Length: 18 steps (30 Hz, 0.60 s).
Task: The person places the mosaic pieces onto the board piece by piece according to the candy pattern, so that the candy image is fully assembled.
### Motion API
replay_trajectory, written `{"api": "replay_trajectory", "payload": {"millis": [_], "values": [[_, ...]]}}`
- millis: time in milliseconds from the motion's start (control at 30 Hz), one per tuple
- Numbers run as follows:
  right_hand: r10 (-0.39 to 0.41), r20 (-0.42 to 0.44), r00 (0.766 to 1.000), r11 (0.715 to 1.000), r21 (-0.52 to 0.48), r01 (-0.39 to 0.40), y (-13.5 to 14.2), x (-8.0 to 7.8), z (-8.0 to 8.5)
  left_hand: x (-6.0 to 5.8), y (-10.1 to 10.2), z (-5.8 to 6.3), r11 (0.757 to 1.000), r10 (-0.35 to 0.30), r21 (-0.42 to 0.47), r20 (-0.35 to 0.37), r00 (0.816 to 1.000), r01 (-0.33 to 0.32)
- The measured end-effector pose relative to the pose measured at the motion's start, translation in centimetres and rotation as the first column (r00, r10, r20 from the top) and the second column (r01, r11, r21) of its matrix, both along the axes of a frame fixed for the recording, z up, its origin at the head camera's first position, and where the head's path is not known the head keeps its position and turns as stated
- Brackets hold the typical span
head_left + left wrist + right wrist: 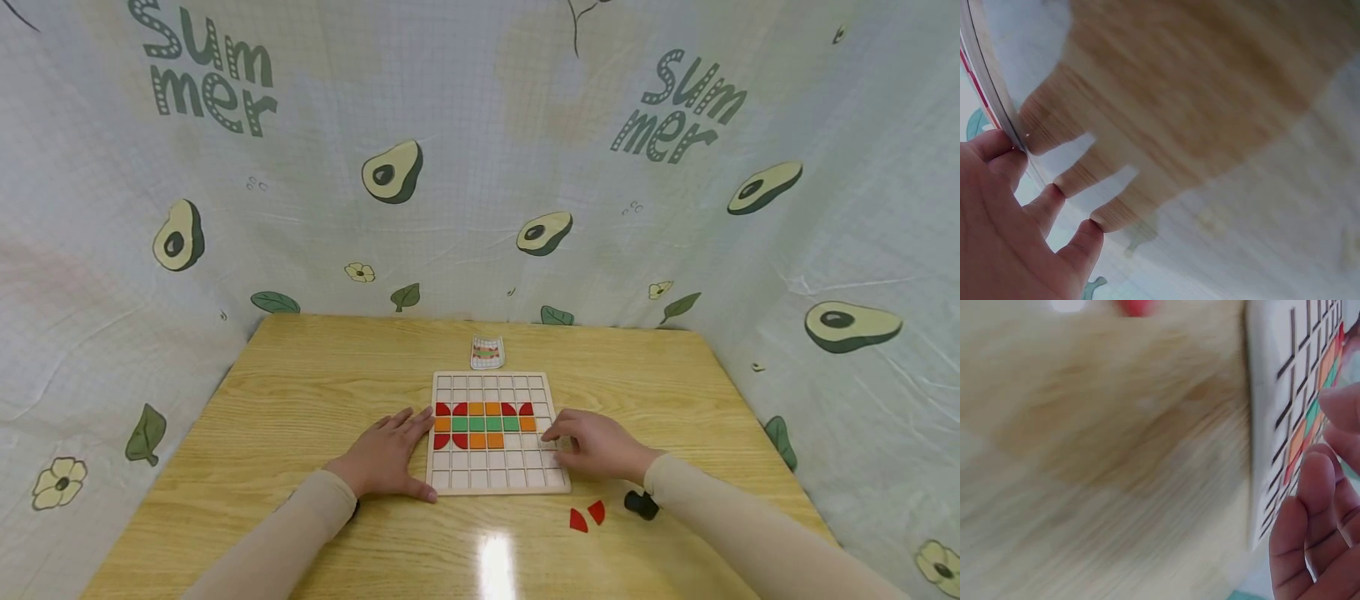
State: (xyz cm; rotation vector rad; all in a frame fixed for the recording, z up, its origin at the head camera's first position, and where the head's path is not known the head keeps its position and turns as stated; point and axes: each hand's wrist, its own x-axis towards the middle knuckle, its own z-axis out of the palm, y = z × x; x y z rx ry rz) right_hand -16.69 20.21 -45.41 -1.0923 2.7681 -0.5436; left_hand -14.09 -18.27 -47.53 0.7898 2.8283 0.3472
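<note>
A pale board (498, 478) with a square grid lies on the table. Red quarter-round pieces, orange squares and green squares (476, 424) fill part of its middle rows. My left hand (386, 454) is spread out at the board's left edge, its fingertips and thumb touching that side. In the left wrist view the fingers (1079, 240) press on the tabletop. Over the right edge of the board is my right hand (598, 446), fingers loosely bent. The right wrist view shows thumb and fingers (1316, 481) apart, with no piece visible between them.
Two loose red quarter-round pieces (577, 521) lie on the table in front of the board's right corner. A small card (487, 353) with a coloured grid pattern lies behind the board. A printed cloth (465, 108) hangs around the wooden table (330, 350).
</note>
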Motion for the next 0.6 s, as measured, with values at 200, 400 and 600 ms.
{"api": "replay_trajectory", "payload": {"millis": [200, 400, 600], "values": [[0.007, 0.037, 0.999, 1.0, -0.004, -0.007, 3.6, 1.5, -0.2, 0.0, 0.1, 0.1, 1.0, 0.007, -0.01, 0.002, 1.0, -0.007], [0.031, 0.09, 0.995, 0.999, -0.02, -0.029, 5.2, 3.1, -0.3, -0.1, 0.0, 0.0, 1.0, 0.014, -0.025, 0.005, 1.0, -0.014], [0.104, 0.116, 0.988, 0.993, -0.074, -0.095, 5.5, 3.9, -0.9, -0.1, 0.1, -0.1, 1.0, 0.016, -0.014, 0.018, 1.0, -0.015]]}}
